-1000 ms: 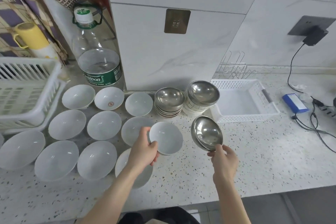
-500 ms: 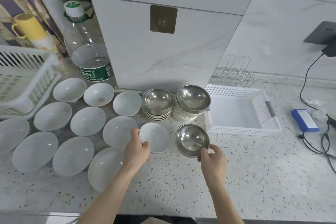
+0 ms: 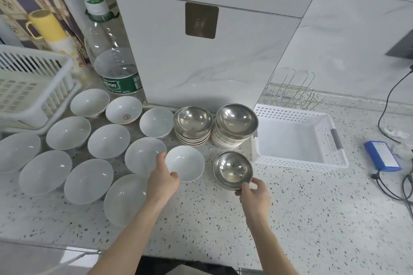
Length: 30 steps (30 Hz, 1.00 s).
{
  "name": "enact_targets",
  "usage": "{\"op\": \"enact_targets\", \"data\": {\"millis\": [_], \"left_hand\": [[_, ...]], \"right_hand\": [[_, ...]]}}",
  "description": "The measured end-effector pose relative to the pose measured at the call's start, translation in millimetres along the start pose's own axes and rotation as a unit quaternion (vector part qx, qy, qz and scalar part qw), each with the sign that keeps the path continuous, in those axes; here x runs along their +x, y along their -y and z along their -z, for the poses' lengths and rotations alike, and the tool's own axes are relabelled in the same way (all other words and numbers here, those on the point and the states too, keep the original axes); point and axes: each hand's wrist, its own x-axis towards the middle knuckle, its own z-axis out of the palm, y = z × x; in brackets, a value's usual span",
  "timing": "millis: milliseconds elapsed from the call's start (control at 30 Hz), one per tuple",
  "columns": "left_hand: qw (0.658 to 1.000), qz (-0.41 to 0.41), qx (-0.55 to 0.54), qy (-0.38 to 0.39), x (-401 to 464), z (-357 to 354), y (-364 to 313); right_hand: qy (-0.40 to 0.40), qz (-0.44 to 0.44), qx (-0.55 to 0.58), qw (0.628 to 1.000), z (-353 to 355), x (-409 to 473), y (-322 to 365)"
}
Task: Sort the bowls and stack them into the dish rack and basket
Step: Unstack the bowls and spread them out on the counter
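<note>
My left hand [image 3: 162, 179] grips the near rim of a small white bowl [image 3: 186, 163] that sits low on the counter. My right hand [image 3: 253, 193] pinches the near rim of a steel bowl [image 3: 232, 168] beside it. Behind them stand two stacks, each topped by a steel bowl [image 3: 193, 119] [image 3: 237, 119]. Several white bowls [image 3: 88, 179] are spread over the counter to the left. A white dish rack [image 3: 33, 87] stands at the far left. A white perforated basket [image 3: 292, 138] lies at the right with nothing in it.
A large water bottle [image 3: 111, 56] and a yellow flask [image 3: 51, 29] stand at the back left. A wire rack [image 3: 290, 91] sits behind the basket. A blue box [image 3: 382, 155] and black cables [image 3: 393, 187] lie at the far right.
Both hands have lowered their bowls toward the counter. The camera has tilted, shifting the scene.
</note>
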Motion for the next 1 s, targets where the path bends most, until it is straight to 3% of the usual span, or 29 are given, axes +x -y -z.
{"op": "enact_targets", "data": {"millis": [467, 833, 900, 1000], "left_hand": [[0.992, -0.025, 0.084, 0.086, 7.0, 1.8, 8.5], [0.98, -0.051, 0.063, 0.184, 8.8, 15.6, 10.9], [0.979, -0.043, 0.053, 0.19, 7.9, 17.7, 10.1], [0.978, -0.029, 0.018, 0.205, 7.6, 20.6, 9.9]], "right_hand": [[-0.012, -0.042, 0.037, 0.998, -14.8, -8.4, -4.8], [-0.01, -0.053, 0.075, 0.996, -28.7, -23.3, -0.6], [-0.032, -0.055, 0.078, 0.995, -29.0, -28.8, 0.5], [-0.11, 0.011, 0.039, 0.993, -27.0, -39.2, 2.7]]}}
